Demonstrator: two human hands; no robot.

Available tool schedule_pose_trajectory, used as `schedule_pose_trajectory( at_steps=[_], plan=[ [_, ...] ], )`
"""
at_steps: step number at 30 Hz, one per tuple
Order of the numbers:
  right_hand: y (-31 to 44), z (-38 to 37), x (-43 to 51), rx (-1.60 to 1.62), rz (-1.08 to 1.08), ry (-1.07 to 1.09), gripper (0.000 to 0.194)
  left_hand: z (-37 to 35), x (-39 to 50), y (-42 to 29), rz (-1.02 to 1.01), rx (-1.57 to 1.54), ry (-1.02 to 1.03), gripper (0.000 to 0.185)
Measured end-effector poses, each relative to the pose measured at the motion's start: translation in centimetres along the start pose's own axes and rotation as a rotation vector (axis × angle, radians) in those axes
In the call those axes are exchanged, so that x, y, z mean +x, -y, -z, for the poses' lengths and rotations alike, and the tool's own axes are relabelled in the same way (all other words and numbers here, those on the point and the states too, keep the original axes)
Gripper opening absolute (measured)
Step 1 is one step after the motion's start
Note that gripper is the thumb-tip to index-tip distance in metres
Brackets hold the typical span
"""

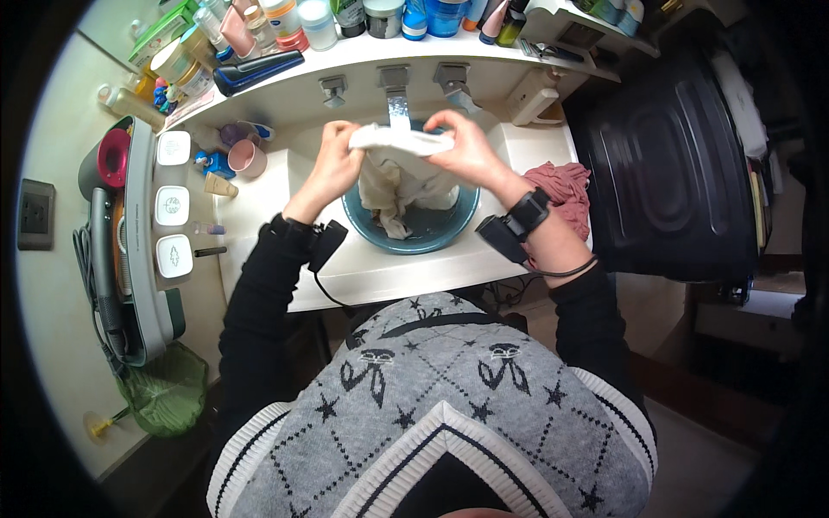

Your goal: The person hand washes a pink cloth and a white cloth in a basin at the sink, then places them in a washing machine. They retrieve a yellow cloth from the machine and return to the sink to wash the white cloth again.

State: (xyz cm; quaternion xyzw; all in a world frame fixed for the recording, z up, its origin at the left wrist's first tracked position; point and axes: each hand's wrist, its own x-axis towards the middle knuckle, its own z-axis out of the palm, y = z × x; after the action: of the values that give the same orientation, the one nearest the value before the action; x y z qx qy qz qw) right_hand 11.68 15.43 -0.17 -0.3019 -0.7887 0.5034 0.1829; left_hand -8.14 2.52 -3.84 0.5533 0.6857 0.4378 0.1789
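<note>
A wet-looking white cloth [401, 175] is stretched between my two hands below the metal faucet spout [396, 97]. My left hand [335, 162] grips its upper left edge, while my right hand [469, 147] pinches the upper right edge. The cloth's lower folds hang into a round blue basin [414, 245] that stands in the white sink. Dark-looking water [434, 221] shows in the basin's lower part. Part of the cloth has a yellowish-brown tint. Whether water is running from the spout, I cannot tell.
A pink cloth [560, 188] lies bunched on the counter at right, beside a black lidded appliance or bin [660, 142]. Bottles and jars line the shelf [363, 48] behind the faucet. A pink cup [247, 158] and a hair dryer [115, 155] are at left.
</note>
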Motion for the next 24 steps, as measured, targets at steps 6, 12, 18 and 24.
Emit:
schedule_pose_trajectory(
  at_steps=[6,12,18,24],
  plan=[
    [11.3,4.0,0.0,-0.013,0.236,0.086,0.046,5.4,4.1,-10.0,-0.138,-0.433,0.074,0.027],
    [21.9,8.1,-1.9,0.091,0.459,0.045,0.023,9.6,6.3,-17.0,-0.379,-0.681,0.087,0.030],
    [19.1,7.0,-2.5,0.251,0.481,0.022,0.036,10.5,5.5,-17.1,-0.373,-0.239,0.058,0.034],
    [3.0,1.6,-1.1,0.189,-0.017,0.003,0.041,2.8,2.9,-5.7,-0.071,-0.078,0.284,0.020]
  ],
)
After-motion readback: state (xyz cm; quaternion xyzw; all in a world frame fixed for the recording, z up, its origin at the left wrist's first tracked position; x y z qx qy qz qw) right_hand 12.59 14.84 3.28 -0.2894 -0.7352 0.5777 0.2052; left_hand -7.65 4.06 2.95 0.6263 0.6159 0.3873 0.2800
